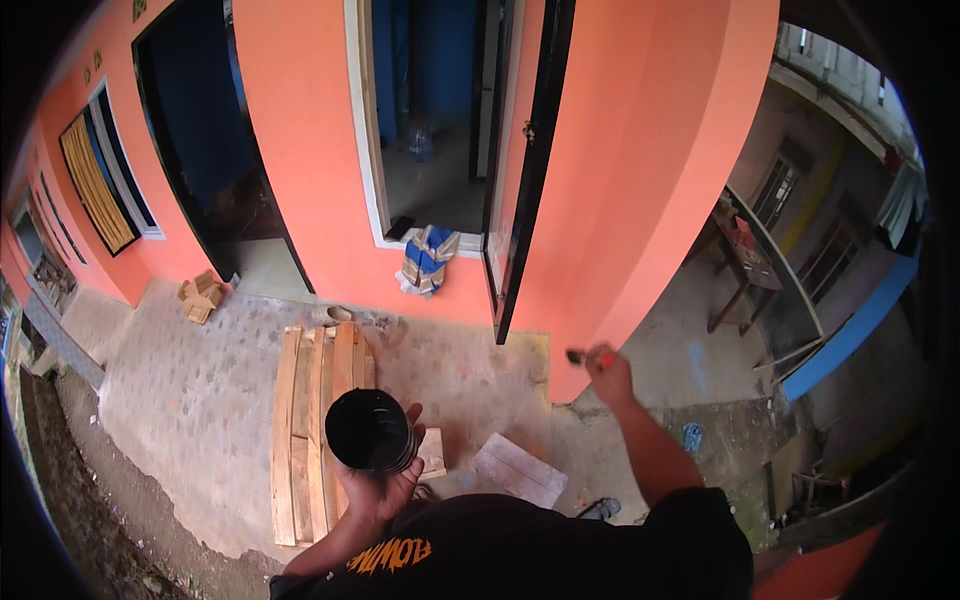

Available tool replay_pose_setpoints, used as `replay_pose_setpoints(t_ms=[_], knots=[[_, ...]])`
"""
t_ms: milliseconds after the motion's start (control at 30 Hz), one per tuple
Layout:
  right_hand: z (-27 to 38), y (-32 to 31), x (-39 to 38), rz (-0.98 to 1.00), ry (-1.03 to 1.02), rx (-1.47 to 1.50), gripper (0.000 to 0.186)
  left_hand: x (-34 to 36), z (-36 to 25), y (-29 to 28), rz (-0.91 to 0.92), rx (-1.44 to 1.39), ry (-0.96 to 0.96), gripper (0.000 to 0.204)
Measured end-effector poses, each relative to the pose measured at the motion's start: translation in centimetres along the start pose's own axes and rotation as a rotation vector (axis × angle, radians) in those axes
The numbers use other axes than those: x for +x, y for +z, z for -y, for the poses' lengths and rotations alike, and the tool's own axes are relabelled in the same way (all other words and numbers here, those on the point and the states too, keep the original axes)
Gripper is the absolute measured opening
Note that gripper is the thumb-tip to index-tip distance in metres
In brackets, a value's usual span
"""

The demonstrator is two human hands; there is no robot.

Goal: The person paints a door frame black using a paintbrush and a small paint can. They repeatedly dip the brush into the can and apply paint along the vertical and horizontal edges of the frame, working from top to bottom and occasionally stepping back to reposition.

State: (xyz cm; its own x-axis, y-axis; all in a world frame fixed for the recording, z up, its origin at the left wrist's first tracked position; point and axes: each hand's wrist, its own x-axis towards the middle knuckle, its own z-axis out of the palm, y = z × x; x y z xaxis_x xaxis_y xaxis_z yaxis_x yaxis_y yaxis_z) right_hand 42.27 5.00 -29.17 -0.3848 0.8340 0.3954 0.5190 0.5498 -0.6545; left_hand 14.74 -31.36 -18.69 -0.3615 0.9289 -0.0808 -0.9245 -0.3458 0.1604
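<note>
In my left hand [382, 490] is a round black paint pot [368, 428], its open mouth facing up and its inside dark. The fingers curl round its right side and under it. My right hand [610, 376] is closed on a paintbrush with a red handle and dark bristles [574, 356]. The brush is held apart from the pot, low in front of the orange wall corner [572, 375]. Just above and left of it hangs the bottom corner of an opened window sash [521, 200] with a black frame.
A wooden piece made of long planks [290, 430] lies left of the pot. A pale board [518, 470] rests on the paving. Striped cloth [428, 262] drapes over the window sill. Torn cardboard [201, 297] lies near the doorway. A wooden table [745, 262] stands far right.
</note>
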Motion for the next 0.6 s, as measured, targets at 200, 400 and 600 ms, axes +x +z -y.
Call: replay_pose_setpoints(t_ms=[200, 400, 600], knots=[[15.7, -6.5, 16.2, -0.194, -0.265, 0.229, 0.013, 1.5, -1.8, -1.1, 0.025, -0.028, 0.030, 0.079], [23.0, -9.6, 24.4, -0.194, -0.407, 0.159, 0.014, 4.7, -4.5, -1.1, 0.009, -0.012, 0.037, 0.080], [27.1, -11.3, 28.9, -0.296, -0.489, 0.088, 0.015, 7.3, -6.8, -1.2, 0.002, 0.006, 0.045, 0.081]])
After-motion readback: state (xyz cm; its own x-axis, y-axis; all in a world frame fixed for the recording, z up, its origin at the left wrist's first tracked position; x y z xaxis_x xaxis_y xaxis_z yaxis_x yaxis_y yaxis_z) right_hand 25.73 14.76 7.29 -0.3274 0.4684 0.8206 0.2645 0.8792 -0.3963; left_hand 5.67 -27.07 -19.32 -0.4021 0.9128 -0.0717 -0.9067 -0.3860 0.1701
